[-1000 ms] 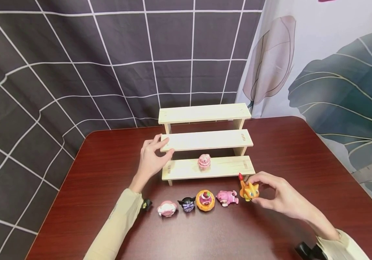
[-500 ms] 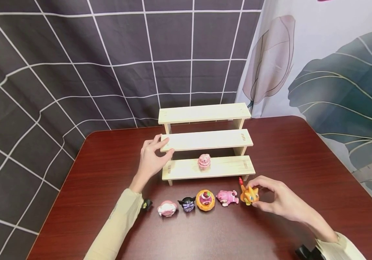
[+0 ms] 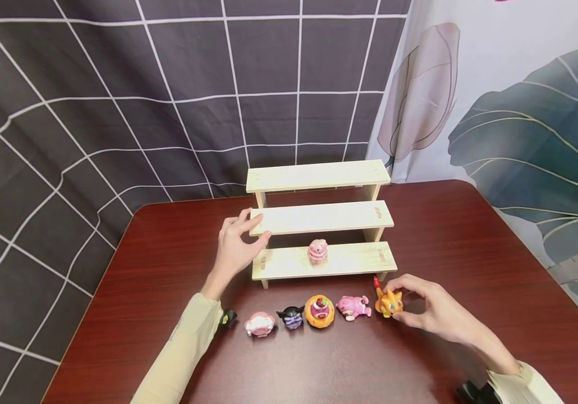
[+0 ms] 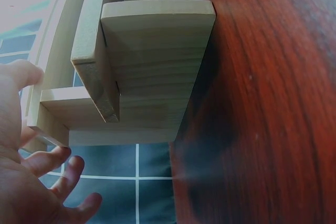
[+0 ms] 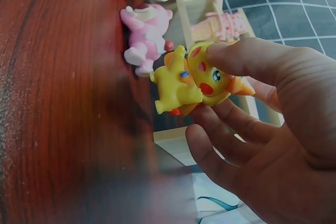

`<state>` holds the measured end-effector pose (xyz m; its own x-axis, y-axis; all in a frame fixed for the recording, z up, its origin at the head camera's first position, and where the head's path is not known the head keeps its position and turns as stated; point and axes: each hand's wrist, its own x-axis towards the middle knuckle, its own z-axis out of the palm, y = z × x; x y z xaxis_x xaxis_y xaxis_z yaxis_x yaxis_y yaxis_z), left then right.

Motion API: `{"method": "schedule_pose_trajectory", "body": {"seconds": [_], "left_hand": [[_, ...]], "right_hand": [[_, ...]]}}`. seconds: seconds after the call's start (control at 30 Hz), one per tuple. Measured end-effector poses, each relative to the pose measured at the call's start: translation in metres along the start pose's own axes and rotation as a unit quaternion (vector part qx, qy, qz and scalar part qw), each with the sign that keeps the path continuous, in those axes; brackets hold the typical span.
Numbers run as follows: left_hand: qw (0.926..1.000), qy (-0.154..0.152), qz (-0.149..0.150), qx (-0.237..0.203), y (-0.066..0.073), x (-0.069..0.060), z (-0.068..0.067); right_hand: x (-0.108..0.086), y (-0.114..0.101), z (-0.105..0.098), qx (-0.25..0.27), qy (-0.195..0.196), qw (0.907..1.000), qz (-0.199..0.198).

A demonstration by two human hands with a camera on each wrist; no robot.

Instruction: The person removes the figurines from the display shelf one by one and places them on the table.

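My right hand (image 3: 440,310) pinches a yellow and orange toy figure (image 3: 389,303) by the head between thumb and fingers, at the right end of a row of toys. In the right wrist view the figure (image 5: 178,83) shows red cheeks and blue eyes. With my left hand (image 3: 233,244) I grip the left end of the middle board of a three-tier wooden display stand (image 3: 321,217). The left wrist view shows the stand's side (image 4: 157,51) and thumb and fingers around the board's end. A pink swirled toy (image 3: 317,251) stands on the lowest board.
On the table (image 3: 168,269) in front of the stand lie a pink and white toy (image 3: 260,324), a black and purple toy (image 3: 291,317), a round orange cake-like toy (image 3: 319,311) and a pink bear-like toy (image 3: 353,308). A dark checked curtain (image 3: 178,73) hangs behind.
My right hand has lowered the yellow and orange figure slightly toward the table, nearer the front edge. The left hand has stayed on the stand.
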<state>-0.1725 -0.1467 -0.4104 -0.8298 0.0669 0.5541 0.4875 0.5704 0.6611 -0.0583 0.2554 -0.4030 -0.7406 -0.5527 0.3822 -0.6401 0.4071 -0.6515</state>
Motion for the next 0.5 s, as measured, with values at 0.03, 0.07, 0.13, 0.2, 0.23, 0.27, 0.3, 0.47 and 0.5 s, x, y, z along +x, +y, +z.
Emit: {"method": "schedule_pose_trajectory", "body": {"seconds": [0.03,0.07,0.13,0.2,0.23,0.27,0.3,0.47,0.5], "left_hand": [[1.0000,0.000,0.000,0.000,0.0000,0.0000,0.0000],[1.0000,-0.001,-0.002,0.000,0.0001,0.0000,0.0000],[1.0000,-0.003,-0.004,0.000,0.0002,-0.0001,0.0000],[1.0000,-0.005,-0.006,0.002,0.0003,-0.0001,-0.0001],[1.0000,-0.006,-0.006,0.002,0.0005,-0.0001,-0.0001],[0.9999,-0.006,-0.007,0.003,0.0006,-0.0001,-0.0002],[0.9999,-0.006,-0.007,0.004,0.0006,-0.0002,-0.0002],[1.0000,-0.005,-0.003,0.004,0.0005,0.0000,-0.0002],[1.0000,-0.004,-0.002,0.003,0.0005,0.0000,-0.0002]], "right_hand": [[-0.0005,0.0010,0.0006,0.000,0.001,1.0000,-0.001],[-0.0010,0.0021,0.0014,0.000,0.002,1.0000,-0.001],[-0.0019,0.0037,0.0031,0.002,0.002,1.0000,-0.001],[-0.0025,0.0049,0.0046,0.004,0.002,1.0000,-0.001],[-0.0028,0.0053,0.0052,0.004,0.002,1.0000,0.000],[-0.0029,0.0058,0.0058,0.005,0.003,1.0000,0.000],[-0.0030,0.0062,0.0062,0.006,0.003,1.0000,0.000],[-0.0033,0.0087,0.0087,0.009,0.003,1.0000,-0.003],[-0.0033,0.0092,0.0093,0.010,0.003,0.9999,-0.005]]}}
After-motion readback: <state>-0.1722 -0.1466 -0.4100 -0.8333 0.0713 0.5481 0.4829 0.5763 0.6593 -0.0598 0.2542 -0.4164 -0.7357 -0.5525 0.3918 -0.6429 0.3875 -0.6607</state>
